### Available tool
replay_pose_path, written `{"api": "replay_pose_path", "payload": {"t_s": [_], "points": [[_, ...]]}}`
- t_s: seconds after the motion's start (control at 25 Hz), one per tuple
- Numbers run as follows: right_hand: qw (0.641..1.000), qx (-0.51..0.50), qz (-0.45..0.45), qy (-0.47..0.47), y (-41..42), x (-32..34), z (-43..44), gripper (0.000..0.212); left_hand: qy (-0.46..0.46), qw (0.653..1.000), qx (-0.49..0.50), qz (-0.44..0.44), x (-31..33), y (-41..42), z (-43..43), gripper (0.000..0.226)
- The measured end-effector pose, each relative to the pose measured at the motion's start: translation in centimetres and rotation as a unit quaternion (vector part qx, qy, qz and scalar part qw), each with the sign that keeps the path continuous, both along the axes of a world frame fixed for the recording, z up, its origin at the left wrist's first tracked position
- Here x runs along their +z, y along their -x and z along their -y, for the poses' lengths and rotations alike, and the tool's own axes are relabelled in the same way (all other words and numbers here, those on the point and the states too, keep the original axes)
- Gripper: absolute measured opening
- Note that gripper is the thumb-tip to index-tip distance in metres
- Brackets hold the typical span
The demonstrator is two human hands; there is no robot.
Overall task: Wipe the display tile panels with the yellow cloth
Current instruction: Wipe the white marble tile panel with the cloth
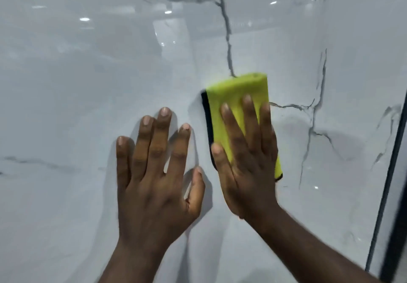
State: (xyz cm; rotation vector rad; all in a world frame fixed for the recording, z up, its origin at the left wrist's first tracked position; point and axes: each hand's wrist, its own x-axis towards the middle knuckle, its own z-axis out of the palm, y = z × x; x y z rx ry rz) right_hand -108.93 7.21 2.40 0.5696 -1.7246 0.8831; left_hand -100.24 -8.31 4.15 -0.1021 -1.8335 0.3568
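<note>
Yellow cloth (235, 97) pressed to the tile panel (88, 84), judged mid-wipe.
It is pinned right of the panel's middle under the straight-fingered right hand (244, 161); the left hand (154, 172) is laid flat, empty, beside it. Another stroke is judged due: room is offered leftward and upward, while the right edge is closed by a dark frame (394, 161).

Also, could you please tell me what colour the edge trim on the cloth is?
Black; the trim borders the yellow cloth, clearest in the head view.

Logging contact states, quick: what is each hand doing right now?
Left hand: open, flat on the glossy white marble-look tile panel.
Right hand: open, pressing the folded yellow cloth flat against it.
</note>
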Motion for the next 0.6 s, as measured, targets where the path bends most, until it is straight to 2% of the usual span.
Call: {"api": "replay_pose_path", "payload": {"t_s": [0.04, 0.12, 0.2, 0.24, 0.32, 0.44, 0.52, 0.6], "points": [[1.0, 0.007, 0.014, -0.009, -1.0, -2.0, 0.4, 0.063, -0.005, 1.0, 0.005, -0.006, 0.0, -1.1, 1.7, 0.07], [0.997, 0.019, 0.057, 0.051, -1.1, -1.7, 0.7, 0.066, -0.003, 1.0, 0.019, -0.016, 0.3, -3.3, 5.1, 0.07], [0.982, 0.032, 0.112, 0.146, -1.1, 3.0, 1.9, 0.066, 0.001, 1.0, 0.018, -0.021, 0.6, -4.8, 7.7, 0.07], [0.981, 0.03, 0.11, 0.154, -1.7, 5.2, 2.9, 0.066, -0.008, 0.999, 0.017, -0.029, 0.6, -5.3, 8.4, 0.07], [0.996, 0.014, 0.046, 0.079, -3.8, 6.0, 5.8, 0.065, -0.028, 0.998, 0.021, -0.045, 0.4, -6.4, 9.9, 0.07], [0.998, 0.01, 0.028, -0.055, -7.2, -1.6, 8.3, 0.067, -0.004, 0.999, 0.019, -0.037, -0.3, -7.2, 12.0, 0.073], [0.997, 0.019, 0.074, -0.001, -7.2, -4.1, 8.0, 0.069, 0.001, 0.999, 0.017, -0.041, -1.0, -7.4, 12.6, 0.074], [0.985, 0.022, 0.119, 0.125, -5.6, -0.7, 7.7, 0.069, -0.002, 0.999, 0.013, -0.042, -1.1, -7.2, 12.6, 0.074]]}}
